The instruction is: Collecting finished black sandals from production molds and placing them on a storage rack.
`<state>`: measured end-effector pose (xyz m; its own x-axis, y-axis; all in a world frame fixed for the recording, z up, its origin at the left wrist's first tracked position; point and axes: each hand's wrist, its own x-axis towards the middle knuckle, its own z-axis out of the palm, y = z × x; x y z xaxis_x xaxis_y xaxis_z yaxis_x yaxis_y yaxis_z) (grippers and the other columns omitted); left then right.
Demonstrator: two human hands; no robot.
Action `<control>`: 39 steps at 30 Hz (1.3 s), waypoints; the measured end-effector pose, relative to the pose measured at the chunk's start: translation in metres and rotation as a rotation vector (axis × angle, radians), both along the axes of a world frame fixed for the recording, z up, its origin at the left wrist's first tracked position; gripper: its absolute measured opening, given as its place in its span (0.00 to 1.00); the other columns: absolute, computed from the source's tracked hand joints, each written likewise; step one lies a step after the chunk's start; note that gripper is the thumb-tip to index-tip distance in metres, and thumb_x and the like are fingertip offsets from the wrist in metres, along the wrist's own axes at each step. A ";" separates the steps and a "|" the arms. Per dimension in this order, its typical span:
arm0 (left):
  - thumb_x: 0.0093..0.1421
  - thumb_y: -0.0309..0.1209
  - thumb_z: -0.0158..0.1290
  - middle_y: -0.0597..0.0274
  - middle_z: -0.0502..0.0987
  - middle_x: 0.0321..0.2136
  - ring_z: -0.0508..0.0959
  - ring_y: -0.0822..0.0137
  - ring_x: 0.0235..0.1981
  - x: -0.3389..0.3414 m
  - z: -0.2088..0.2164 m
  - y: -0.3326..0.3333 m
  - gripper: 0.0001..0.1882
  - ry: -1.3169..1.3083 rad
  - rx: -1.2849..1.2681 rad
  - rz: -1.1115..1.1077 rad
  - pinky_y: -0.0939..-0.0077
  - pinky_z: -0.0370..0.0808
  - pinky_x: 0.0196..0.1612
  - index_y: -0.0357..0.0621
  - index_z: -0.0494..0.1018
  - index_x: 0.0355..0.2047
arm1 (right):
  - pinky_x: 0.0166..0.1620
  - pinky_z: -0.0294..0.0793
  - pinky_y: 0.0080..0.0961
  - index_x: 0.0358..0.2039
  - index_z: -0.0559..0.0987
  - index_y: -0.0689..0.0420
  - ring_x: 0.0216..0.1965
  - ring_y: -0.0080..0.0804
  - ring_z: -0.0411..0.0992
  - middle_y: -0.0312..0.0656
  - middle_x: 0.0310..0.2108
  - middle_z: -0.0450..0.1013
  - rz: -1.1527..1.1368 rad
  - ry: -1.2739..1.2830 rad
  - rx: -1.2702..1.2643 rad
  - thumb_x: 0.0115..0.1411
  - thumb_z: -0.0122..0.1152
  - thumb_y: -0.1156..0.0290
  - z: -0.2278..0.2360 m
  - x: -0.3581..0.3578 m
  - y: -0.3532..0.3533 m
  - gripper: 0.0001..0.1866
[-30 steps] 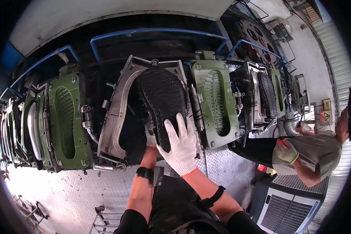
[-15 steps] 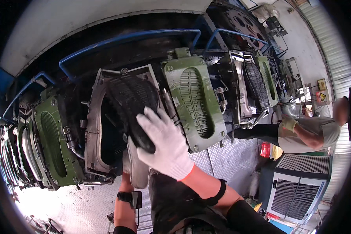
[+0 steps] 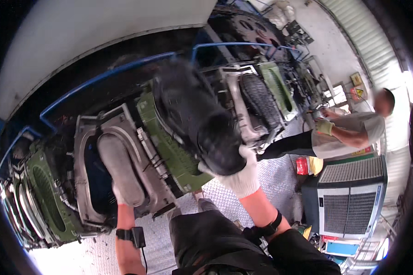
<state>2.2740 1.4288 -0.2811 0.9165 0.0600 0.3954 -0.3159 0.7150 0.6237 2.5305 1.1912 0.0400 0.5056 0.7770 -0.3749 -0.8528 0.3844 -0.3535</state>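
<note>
My right hand [image 3: 241, 176], in a white glove, grips the near end of a black shoe [image 3: 195, 114]. The shoe is raised and partly blurred, and it hides much of a green sole mould plate [image 3: 170, 156]. To its left stands an open metal mould frame [image 3: 85, 169] with a grey foot-shaped last [image 3: 119, 167] lying bare in it. My left hand [image 3: 118, 192] is at the near left edge of that last; its fingers are hidden behind it.
More moulds stand in a row, including a green plate [image 3: 48, 197] at left and a mould with a black treaded sole [image 3: 260, 101] at right. A blue rail [image 3: 110, 71] runs behind. A person [image 3: 348, 135] stands at right, beyond a grey cooling unit [image 3: 351, 201].
The black shoe has come off the grey last and moved up and right in my right hand. The last now lies bare. The whole view has turned and shifted.
</note>
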 end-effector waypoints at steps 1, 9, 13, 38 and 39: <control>0.64 0.35 0.46 0.49 0.76 0.42 0.78 0.53 0.42 -0.025 0.009 -0.011 0.19 0.475 0.398 0.270 0.57 0.74 0.46 0.33 0.71 0.48 | 0.60 0.61 0.66 0.63 0.60 0.59 0.61 0.53 0.63 0.52 0.62 0.61 -0.005 0.090 0.049 0.57 0.48 0.63 -0.009 -0.002 -0.015 0.33; 0.66 0.42 0.43 0.57 0.77 0.40 0.78 0.60 0.40 -0.055 0.055 -0.084 0.21 1.015 0.104 0.865 0.63 0.75 0.43 0.40 0.70 0.50 | 0.57 0.61 0.70 0.60 0.65 0.54 0.58 0.55 0.65 0.50 0.58 0.65 -0.144 -0.092 -0.187 0.48 0.58 0.60 -0.041 0.061 -0.132 0.36; 0.67 0.44 0.41 0.58 0.76 0.44 0.77 0.62 0.43 -0.025 0.062 -0.064 0.22 1.001 0.015 0.845 0.66 0.75 0.45 0.41 0.69 0.53 | 0.57 0.62 0.70 0.58 0.67 0.56 0.56 0.56 0.66 0.50 0.57 0.66 -0.183 -0.104 -0.273 0.46 0.54 0.58 -0.041 0.087 -0.157 0.36; 0.66 0.34 0.47 0.51 0.78 0.38 0.78 0.61 0.39 0.342 0.109 -0.442 0.15 0.976 0.626 0.572 0.68 0.73 0.44 0.38 0.72 0.48 | 0.48 0.73 0.40 0.57 0.67 0.55 0.51 0.38 0.71 0.43 0.54 0.69 -0.375 -0.382 -0.849 0.65 0.53 0.55 -0.080 0.334 -0.305 0.24; 0.66 0.34 0.46 0.49 0.77 0.39 0.78 0.59 0.40 0.374 0.092 -0.447 0.16 0.906 0.886 0.801 0.65 0.72 0.45 0.37 0.71 0.49 | 0.44 0.73 0.36 0.57 0.67 0.55 0.48 0.33 0.71 0.40 0.53 0.68 -0.419 -0.556 -0.959 0.65 0.53 0.60 -0.083 0.327 -0.311 0.22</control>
